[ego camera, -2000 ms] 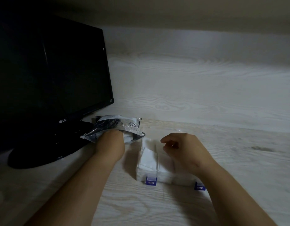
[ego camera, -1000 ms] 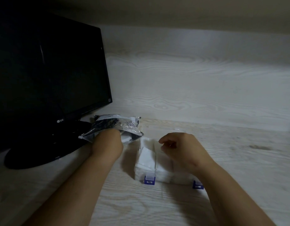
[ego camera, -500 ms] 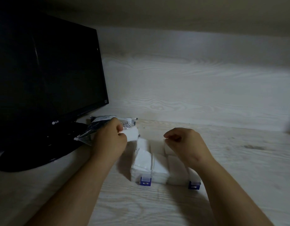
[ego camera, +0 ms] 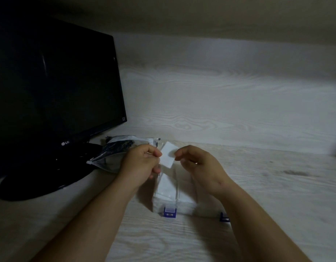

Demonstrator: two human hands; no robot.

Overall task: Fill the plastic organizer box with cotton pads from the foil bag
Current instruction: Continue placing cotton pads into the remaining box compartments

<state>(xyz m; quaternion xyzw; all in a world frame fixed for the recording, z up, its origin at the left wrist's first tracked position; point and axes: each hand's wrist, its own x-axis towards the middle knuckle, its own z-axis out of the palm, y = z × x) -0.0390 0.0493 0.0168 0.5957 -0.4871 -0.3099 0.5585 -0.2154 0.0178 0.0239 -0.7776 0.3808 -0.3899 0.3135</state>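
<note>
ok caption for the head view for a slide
Left hand pinches a cotton pad above the organizer box, right hand at its edge

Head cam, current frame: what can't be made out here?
All head view:
- Organizer box: right-side compartments hidden under the right hand and wrist; fill level unknown.
- Foil bag: opening behind the left hand; contents unseen.
- Cotton pad: left hand pinches it; whether the right hand touches it is unclear in the dim light.
- Right blue latch: partly behind the right forearm.
</note>
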